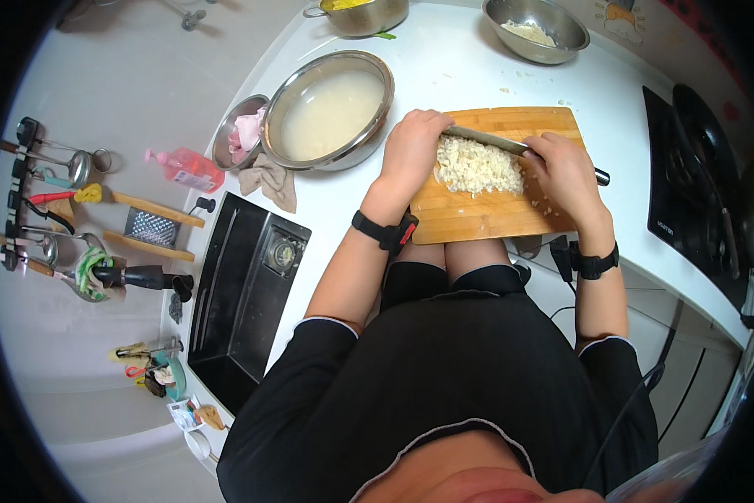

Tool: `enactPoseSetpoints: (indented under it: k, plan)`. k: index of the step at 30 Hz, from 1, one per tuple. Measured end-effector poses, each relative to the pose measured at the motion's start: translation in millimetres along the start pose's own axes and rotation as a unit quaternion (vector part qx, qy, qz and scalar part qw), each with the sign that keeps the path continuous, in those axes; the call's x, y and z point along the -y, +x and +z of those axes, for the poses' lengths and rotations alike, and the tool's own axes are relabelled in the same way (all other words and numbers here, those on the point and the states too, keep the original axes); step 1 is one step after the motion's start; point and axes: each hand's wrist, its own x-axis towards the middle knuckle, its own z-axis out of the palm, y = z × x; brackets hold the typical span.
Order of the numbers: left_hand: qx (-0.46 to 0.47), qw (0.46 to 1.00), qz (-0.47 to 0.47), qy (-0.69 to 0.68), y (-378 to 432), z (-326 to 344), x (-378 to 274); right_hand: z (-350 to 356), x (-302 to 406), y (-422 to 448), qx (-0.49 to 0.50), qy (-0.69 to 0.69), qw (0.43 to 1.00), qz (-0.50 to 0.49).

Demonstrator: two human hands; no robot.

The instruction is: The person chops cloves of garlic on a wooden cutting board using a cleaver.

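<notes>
A kitchen knife point(487, 139) lies level across a bamboo cutting board point(465, 220), its blade along the far side of a heap of finely chopped pale pieces point(481, 166) that look like garlic. My left hand point(416, 143) has its fingers on the blade's tip end. Near the handle, my right hand point(559, 170) grips the knife; the black handle end point(602, 176) sticks out past it. Whether the edge touches the board is hidden. A few loose bits lie on the board near my right hand.
Left of the board stands a large steel basin point(378, 122) of cloudy liquid, beside a smaller bowl point(224, 148) with pink cloth-like material and a rag point(270, 182). A black sink point(245, 295) is further left. Behind sits a steel bowl point(562, 47); a black cooktop point(663, 188) lies right.
</notes>
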Motion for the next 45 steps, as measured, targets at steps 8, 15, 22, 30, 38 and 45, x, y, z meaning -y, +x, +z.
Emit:
enactPoseSetpoints:
  k: [8, 15, 22, 30, 38, 45]
  plan:
    - [0.003, 1.0, -0.005, -0.014, 4, 6, 10, 3, -13, 9, -0.031, -0.027, 0.998, -0.042]
    - [-0.039, 0.999, 0.0, -0.033, -4, 5, 25, 3, 29, 10, -0.01, -0.092, 0.996, -0.004]
    - [0.007, 0.998, 0.045, 0.032, 3, -12, -3, 29, 6, -18, -0.038, -0.061, 0.997, 0.023]
    - [-0.017, 0.998, 0.053, 0.034, 1, -14, -9, 26, -3, -20, -0.071, -0.015, 0.997, 0.002]
    - [-0.003, 1.0, 0.027, 0.009, 5, -6, 1, 24, -11, 0, -0.005, -0.043, 0.999, 0.006]
    - [-0.02, 0.997, 0.049, 0.054, -9, -17, -19, 14, -19, -6, 0.011, 0.029, 1.0, -0.005]
